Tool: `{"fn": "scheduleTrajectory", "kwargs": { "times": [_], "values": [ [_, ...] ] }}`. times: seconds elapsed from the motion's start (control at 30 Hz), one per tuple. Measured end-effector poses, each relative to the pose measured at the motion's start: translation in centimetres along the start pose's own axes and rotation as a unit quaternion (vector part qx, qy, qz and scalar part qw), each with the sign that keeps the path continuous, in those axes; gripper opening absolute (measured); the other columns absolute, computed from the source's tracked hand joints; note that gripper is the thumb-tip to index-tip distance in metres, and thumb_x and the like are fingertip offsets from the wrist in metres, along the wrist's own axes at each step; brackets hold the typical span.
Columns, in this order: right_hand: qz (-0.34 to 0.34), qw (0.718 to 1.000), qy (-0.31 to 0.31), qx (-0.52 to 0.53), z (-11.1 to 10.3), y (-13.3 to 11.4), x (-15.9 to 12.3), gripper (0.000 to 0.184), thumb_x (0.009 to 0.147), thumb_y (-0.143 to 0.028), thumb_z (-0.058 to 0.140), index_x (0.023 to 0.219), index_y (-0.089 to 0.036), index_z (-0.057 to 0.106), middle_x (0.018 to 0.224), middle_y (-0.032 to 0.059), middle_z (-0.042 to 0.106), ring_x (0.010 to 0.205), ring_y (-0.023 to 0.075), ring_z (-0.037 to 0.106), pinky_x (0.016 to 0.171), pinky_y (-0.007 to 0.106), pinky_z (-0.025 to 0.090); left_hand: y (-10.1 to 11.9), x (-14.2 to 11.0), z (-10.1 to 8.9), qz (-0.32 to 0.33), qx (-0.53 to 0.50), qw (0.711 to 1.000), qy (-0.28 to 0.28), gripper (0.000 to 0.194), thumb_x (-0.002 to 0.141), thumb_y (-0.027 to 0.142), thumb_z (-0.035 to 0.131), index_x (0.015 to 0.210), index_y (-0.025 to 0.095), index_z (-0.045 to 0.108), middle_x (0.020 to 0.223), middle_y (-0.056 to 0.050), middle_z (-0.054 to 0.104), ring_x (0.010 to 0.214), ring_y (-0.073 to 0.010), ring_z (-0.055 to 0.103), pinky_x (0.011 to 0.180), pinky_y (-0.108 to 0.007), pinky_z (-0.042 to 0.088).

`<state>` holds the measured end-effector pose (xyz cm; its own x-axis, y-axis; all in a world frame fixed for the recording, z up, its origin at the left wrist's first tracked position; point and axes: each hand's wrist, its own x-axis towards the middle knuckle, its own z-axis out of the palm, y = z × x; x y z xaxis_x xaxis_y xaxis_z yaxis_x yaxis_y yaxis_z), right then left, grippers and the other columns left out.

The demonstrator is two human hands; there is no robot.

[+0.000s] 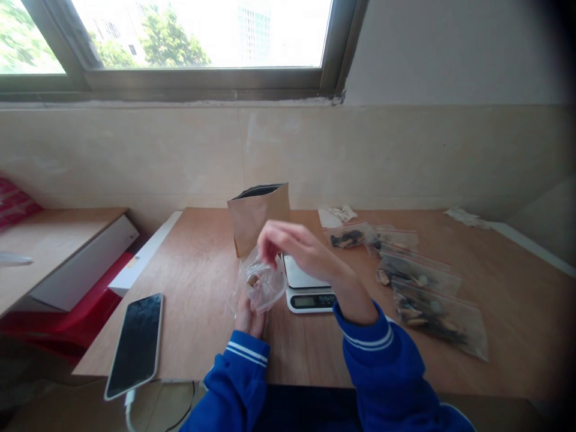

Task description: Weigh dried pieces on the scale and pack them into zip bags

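My left hand (249, 317) holds a clear plastic bag (270, 289) from below, its fingers wrapped round the crinkled film. A small brownish piece (252, 280) shows in the bag. Above the bag's upper side is my right hand (299, 247), palm down, with its fingers bent and drawn together towards the film. Whatever its fingertips hold, if anything, is hidden. Behind the bag stands a brown paper pouch (261, 219), upright with its dark mouth open. A white digital scale (310, 291) lies partly beneath my right wrist.
Several zip bags (441, 312) of dark and pale dried pieces lie in a row on the right. A phone (135, 342) with a charging cable rests at the table's left edge. Crumpled white tissue (342, 213) lies at the back. A window (202, 36) is above the wall.
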<state>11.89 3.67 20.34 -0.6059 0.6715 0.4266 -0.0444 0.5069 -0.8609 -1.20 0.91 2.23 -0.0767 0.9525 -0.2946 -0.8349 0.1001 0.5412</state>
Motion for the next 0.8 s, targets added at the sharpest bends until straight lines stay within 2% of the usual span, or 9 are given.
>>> {"fn": "scheduleTrajectory", "kwargs": {
  "times": [0.03,0.07,0.1,0.17,0.23,0.37,0.47,0.6,0.8],
  "values": [
    [0.026,0.995,-0.096,-0.024,0.4,-0.1,-1.1,0.035,0.098,-0.036,0.033,0.080,-0.020,0.058,0.074,-0.0004,0.058,0.067,0.0112,0.056,0.065,0.023,0.046,-0.1,0.1,-0.2,0.003,-0.004,1.000,0.001,0.011,0.077,0.018,0.065,0.086,0.015,0.069,0.085,-0.005,0.072,0.083,-0.0177,0.068,0.081,-0.028,0.055],
    [0.049,0.985,-0.152,-0.065,0.9,0.1,-1.9,0.031,0.097,-0.031,0.036,0.079,-0.020,0.060,0.078,0.0004,0.060,0.072,0.0123,0.058,0.069,0.024,0.047,-0.1,0.1,-0.3,0.002,-0.009,1.000,0.006,0.009,0.078,0.019,0.063,0.084,0.014,0.069,0.084,-0.006,0.071,0.082,-0.0176,0.068,0.079,-0.027,0.055],
    [0.069,0.977,-0.167,-0.116,1.5,0.7,-2.5,0.027,0.095,-0.025,0.039,0.079,-0.020,0.060,0.081,0.0012,0.062,0.077,0.0139,0.059,0.074,0.026,0.047,-0.2,0.2,-0.5,0.001,-0.015,1.000,0.014,0.010,0.079,0.019,0.062,0.083,0.014,0.069,0.083,-0.006,0.071,0.081,-0.0178,0.068,0.078,-0.027,0.055],
    [0.108,0.966,-0.086,-0.218,2.8,2.8,-3.1,0.020,0.092,-0.018,0.041,0.082,-0.019,0.058,0.085,0.0036,0.062,0.083,0.0173,0.058,0.078,0.031,0.046,-0.3,0.3,-0.8,0.000,-0.027,0.999,0.027,0.011,0.080,0.017,0.060,0.086,0.014,0.068,0.088,-0.006,0.071,0.085,-0.0186,0.068,0.079,-0.027,0.055],
    [0.127,0.957,-0.005,-0.262,4.2,5.0,-3.2,0.013,0.089,-0.015,0.045,0.096,-0.018,0.055,0.097,0.0069,0.060,0.090,0.0196,0.057,0.083,0.034,0.046,-0.5,0.4,-1.0,0.007,-0.034,0.999,0.032,0.016,0.080,0.015,0.060,0.094,0.015,0.067,0.095,-0.006,0.071,0.092,-0.0197,0.068,0.081,-0.027,0.055],
    [0.124,0.945,0.008,-0.301,6.0,8.0,-3.1,0.018,0.084,-0.017,0.053,0.103,-0.017,0.052,0.105,0.0092,0.055,0.097,0.0222,0.057,0.086,0.037,0.046,-0.8,0.6,-1.6,0.021,-0.029,0.999,0.021,0.024,0.081,0.014,0.058,0.103,0.019,0.066,0.105,-0.007,0.070,0.104,-0.0213,0.064,0.085,-0.029,0.054],
    [0.128,0.940,0.026,-0.317,6.2,8.5,-3.2,0.011,0.084,-0.020,0.055,0.094,-0.016,0.053,0.100,0.0098,0.056,0.095,0.0238,0.056,0.083,0.038,0.047,-0.9,0.6,-1.8,0.033,-0.005,0.999,-0.001,0.026,0.084,0.012,0.055,0.105,0.022,0.066,0.107,-0.005,0.070,0.109,-0.0203,0.063,0.087,-0.029,0.053],
    [0.110,0.960,0.068,-0.248,5.7,8.7,-3.4,0.008,0.083,-0.016,0.055,0.091,-0.018,0.053,0.092,0.0060,0.059,0.085,0.0200,0.059,0.077,0.033,0.049,-0.6,0.5,-1.5,0.023,-0.004,1.000,-0.017,0.023,0.086,0.014,0.055,0.106,0.016,0.066,0.109,-0.007,0.070,0.108,-0.0205,0.063,0.088,-0.028,0.053],
    [0.103,0.952,0.188,-0.220,5.3,9.7,-3.4,0.022,0.083,-0.009,0.045,0.093,-0.022,0.059,0.094,0.0043,0.068,0.088,0.0197,0.064,0.081,0.032,0.049,-0.3,0.6,-0.8,0.013,-0.029,0.999,0.037,0.024,0.085,0.016,0.058,0.108,0.011,0.065,0.109,-0.011,0.069,0.106,-0.0173,0.064,0.092,-0.025,0.051]
  ]
}}
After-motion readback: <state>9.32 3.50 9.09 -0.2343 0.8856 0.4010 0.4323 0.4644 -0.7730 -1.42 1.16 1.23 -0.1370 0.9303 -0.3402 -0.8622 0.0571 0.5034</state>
